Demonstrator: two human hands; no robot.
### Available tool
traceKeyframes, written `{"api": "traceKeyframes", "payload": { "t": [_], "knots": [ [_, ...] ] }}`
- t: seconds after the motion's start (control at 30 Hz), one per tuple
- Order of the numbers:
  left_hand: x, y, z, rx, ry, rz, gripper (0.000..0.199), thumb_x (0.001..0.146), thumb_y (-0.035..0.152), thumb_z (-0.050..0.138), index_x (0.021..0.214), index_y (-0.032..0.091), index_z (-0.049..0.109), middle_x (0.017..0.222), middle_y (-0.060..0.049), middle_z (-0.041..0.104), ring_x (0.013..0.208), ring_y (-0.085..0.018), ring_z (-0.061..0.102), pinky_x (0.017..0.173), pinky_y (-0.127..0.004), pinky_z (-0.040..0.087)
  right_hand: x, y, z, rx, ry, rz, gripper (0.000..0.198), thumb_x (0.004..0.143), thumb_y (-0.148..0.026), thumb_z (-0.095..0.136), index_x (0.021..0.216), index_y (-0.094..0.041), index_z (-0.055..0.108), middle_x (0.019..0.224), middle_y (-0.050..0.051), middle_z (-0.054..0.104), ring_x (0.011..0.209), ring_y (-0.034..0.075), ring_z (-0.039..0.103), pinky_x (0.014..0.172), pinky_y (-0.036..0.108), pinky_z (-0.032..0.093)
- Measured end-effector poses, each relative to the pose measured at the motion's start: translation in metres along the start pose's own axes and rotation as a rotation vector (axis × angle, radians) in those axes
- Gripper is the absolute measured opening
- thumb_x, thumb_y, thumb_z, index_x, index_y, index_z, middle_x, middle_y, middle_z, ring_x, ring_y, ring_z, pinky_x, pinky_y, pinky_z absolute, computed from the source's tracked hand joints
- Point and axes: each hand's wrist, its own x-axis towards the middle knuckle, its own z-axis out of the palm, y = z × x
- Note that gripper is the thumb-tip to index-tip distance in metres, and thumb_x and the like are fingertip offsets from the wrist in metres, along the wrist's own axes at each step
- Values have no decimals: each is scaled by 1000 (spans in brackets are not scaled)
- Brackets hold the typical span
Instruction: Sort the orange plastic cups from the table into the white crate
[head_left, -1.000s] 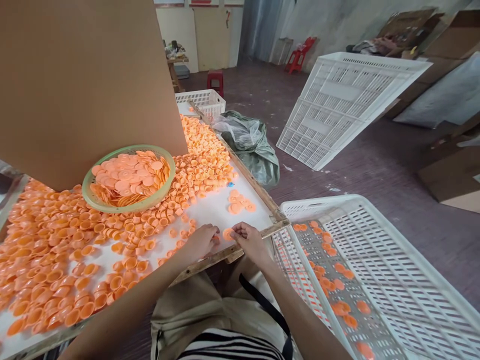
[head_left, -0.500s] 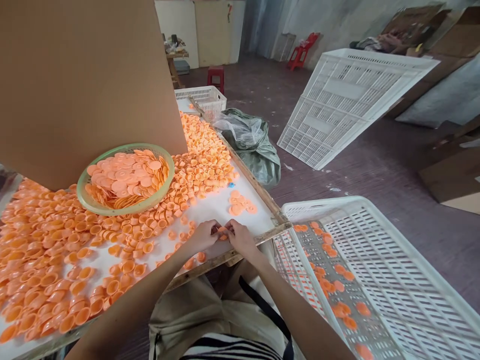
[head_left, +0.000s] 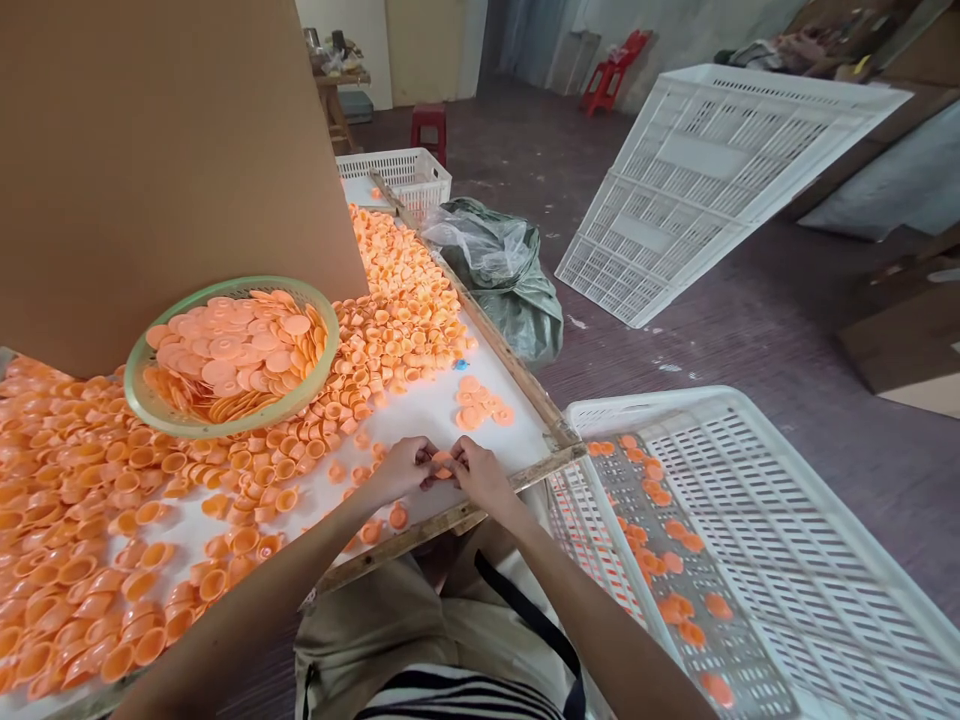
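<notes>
The left hand (head_left: pixel 407 468) and right hand (head_left: pixel 481 476), both nearly closed, pinch one orange piece (head_left: pixel 443 464) between them over the white tabletop (head_left: pixel 420 410), near its wooden edge (head_left: pixel 541 466). Loose discs (head_left: pixel 471 416) lie just beyond; orange cups (head_left: pixel 286 468) spread leftward around a green-rimmed basket (head_left: pixel 225 430) heaped with flat discs (head_left: pixel 225 346).
</notes>
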Motion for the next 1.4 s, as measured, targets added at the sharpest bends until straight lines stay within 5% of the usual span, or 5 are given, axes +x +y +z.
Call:
{"api": "traceKeyframes", "payload": {
  "t": [0.43,0.7,1.03,1.4],
  "knots": [
    [22,23,-6,90,-108,-307,13,71,7,54,83,10,48,59,-6,59,50,-16,57,45,-24,46,29,-14,-16,189,-425,395,9,84,-16,48,79,-12,42,65,10,62,49,16,58,40,22,40],
    [16,28,-2,84,-47,-305,14,70,-1,47,79,10,45,57,-5,57,48,-16,56,44,-24,46,26,-23,-15,260,-387,434,7,84,-13,45,79,-11,41,62,11,61,45,17,56,39,24,42],
    [7,9,5,122,81,-159,2,82,10,46,82,11,44,60,-3,56,47,-12,54,45,-21,44,15,-5,3,243,-155,237,9,85,-17,48,84,-14,39,62,6,60,46,14,55,42,23,44],
    [2,23,11,162,119,-204,3,82,9,44,81,12,43,60,-4,56,47,-13,53,43,-22,41,15,-8,-3,280,-221,259,11,86,-17,48,80,-12,42,63,8,61,46,13,55,42,22,44]
  ]
}}
